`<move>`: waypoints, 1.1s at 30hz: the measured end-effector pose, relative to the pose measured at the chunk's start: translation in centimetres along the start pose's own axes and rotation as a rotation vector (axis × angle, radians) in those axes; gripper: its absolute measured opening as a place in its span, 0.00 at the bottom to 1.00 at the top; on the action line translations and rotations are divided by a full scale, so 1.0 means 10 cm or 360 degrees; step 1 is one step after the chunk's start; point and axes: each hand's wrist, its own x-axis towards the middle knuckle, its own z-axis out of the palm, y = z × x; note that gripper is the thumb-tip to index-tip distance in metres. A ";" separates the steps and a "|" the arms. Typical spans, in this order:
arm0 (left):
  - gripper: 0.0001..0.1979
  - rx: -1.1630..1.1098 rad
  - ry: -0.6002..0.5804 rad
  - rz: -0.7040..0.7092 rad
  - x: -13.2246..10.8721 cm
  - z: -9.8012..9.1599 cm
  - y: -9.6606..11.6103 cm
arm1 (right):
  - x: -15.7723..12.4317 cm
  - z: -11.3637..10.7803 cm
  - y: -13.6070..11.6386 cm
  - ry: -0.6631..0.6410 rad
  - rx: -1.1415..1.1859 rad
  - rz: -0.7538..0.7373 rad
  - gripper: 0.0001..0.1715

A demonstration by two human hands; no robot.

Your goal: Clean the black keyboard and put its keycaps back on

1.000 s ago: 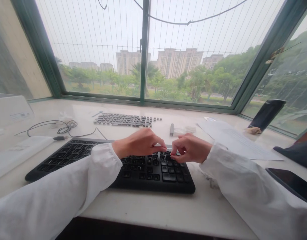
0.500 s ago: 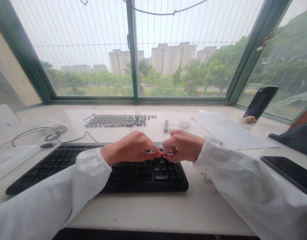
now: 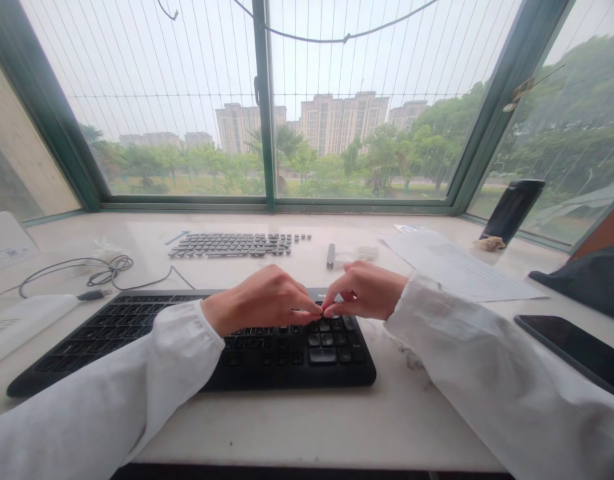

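A black keyboard (image 3: 287, 373) lies across the desk; keycaps sit on its number pad, while much of its left part shows bare key sockets. Over the top of the number pad, my left hand (image 3: 267, 300) is closed, thumb and fingers pinched. Facing it from the right, my right hand (image 3: 369, 291) is also pinched, its fingertips meeting those of my left hand. Whatever lies between the fingertips is too small to make out. Behind the keyboard, loose dark keycaps (image 3: 231, 245) are laid out in rows.
A small dark stick (image 3: 331, 256) lies behind my hands. Printed paper (image 3: 457, 265), a phone (image 3: 577, 350) and an upright black object (image 3: 513, 212) are on the right. At the left are a coiled cable (image 3: 117, 265) and a white box (image 3: 29, 323).
The view has shifted slightly. The fingers of my right hand have drawn closer together, and both hands' fingertips still meet over the number pad.
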 end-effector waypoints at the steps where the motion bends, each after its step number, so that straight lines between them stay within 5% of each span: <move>1: 0.12 0.0006 0.0000 0.0000 0.00 0.00 0.00 | 0.00 0.00 -0.01 -0.0008 0.0000 -0.0015 0.08; 21: 0.10 0.0020 0.0027 -0.0028 0.01 -0.03 0.05 | -0.01 -0.05 -0.13 0.0009 -0.0078 0.0093 0.07; 33: 0.15 -0.0032 -0.0047 -0.0110 0.04 -0.10 0.12 | 0.02 0.02 -0.07 -0.0001 0.0242 0.0179 0.09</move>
